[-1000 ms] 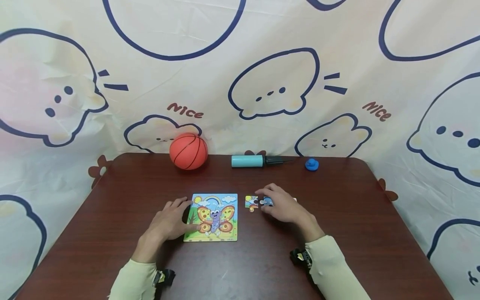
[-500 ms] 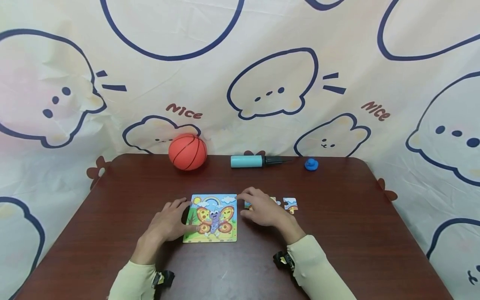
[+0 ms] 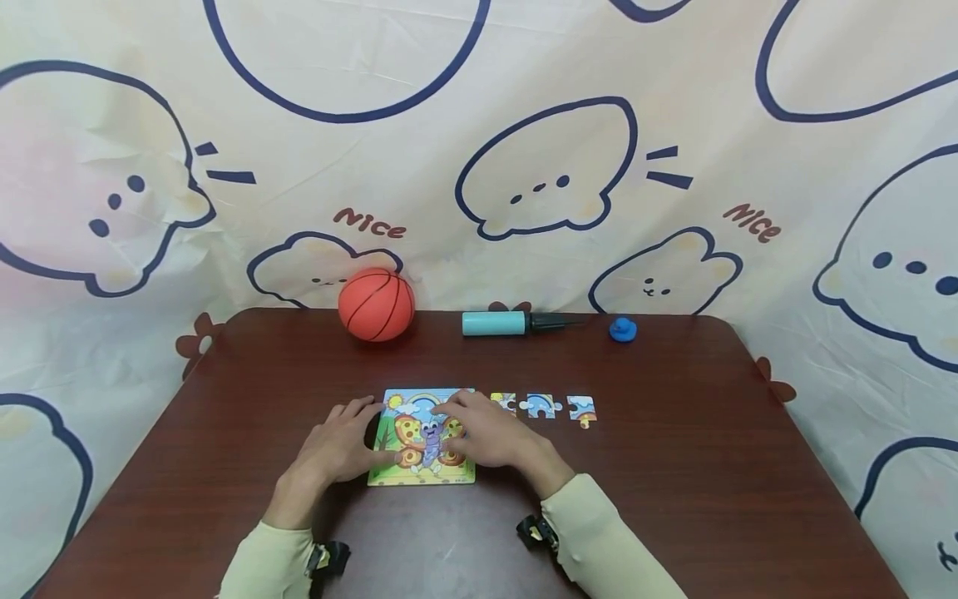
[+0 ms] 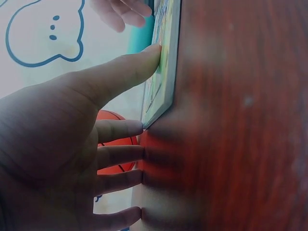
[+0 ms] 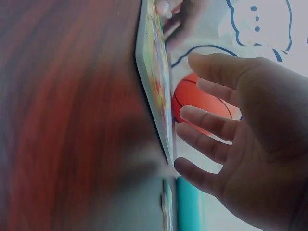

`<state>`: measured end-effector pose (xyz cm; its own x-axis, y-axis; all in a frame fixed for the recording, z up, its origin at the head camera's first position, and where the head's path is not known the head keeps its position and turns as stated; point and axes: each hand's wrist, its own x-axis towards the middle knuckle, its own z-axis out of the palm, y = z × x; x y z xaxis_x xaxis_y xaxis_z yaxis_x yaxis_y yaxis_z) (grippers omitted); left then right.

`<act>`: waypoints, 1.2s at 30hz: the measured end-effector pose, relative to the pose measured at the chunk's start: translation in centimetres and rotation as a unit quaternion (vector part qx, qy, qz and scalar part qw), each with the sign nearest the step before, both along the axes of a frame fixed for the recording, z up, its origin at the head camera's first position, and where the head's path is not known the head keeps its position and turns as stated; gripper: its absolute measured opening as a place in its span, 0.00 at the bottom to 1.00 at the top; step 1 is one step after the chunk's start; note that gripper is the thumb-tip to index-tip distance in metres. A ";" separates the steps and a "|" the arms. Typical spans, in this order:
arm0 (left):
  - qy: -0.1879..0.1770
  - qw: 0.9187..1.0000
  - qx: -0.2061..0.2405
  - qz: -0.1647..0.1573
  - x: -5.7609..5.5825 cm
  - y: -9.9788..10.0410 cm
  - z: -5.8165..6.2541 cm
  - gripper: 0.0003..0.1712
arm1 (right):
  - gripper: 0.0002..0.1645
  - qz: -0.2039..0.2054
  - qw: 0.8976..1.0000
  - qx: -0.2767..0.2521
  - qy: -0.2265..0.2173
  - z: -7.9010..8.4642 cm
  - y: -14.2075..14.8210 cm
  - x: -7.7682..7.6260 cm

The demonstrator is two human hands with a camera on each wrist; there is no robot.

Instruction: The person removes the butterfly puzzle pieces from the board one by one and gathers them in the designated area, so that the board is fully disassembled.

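A square butterfly jigsaw puzzle (image 3: 427, 478) lies flat on the brown table. My left hand (image 3: 337, 445) rests at its left side, thumb on the face of the board. In the left wrist view the hand's fingers (image 4: 120, 156) are straight, their tips down by the board's corner and the table. Over the right half of the puzzle hangs my right hand (image 3: 490, 433), covering part of the picture. The right wrist view shows its fingers (image 5: 207, 122) spread and slightly bent, with nothing between them and the thumb. Three loose puzzle pieces (image 3: 540, 406) lie in a row right of the board.
Along the table's back edge stand a red toy basketball (image 3: 377, 304), a turquoise hand pump (image 3: 494, 323) with a black nozzle, and a small blue rubber duck (image 3: 623, 329). A cartoon-printed cloth (image 3: 419, 166) hangs behind the table (image 3: 711, 466).
My right hand has moved left from the loose pieces to over the puzzle, uncovering all three pieces. My left hand has stayed at the board's left side.
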<state>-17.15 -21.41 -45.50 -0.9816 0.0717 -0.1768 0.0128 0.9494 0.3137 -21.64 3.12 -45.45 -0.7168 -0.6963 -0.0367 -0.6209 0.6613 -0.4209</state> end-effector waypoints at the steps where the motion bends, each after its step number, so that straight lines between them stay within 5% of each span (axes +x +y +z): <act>1: 0.000 1.000 0.000 -0.001 0.0 0.0 0.0 0.55 | 0.30 0.000 1.000 0.002 0.002 -0.1 -0.3 0.0; 21: -0.007 1.000 0.002 -0.007 -0.1 -0.3 -0.4 0.60 | 0.28 0.009 0.997 0.054 0.054 -1.0 -4.1 0.2; 36: 0.005 1.000 0.009 -0.022 0.1 -0.5 -0.3 0.60 | 0.30 -0.026 0.992 0.101 0.074 -1.3 -5.3 0.2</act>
<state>-17.05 -21.94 -45.83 -0.9793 0.1176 -0.1647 0.0578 0.9424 0.3294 -21.39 -2.17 -46.73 -0.7589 -0.6480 -0.0637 -0.6293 0.7551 -0.1837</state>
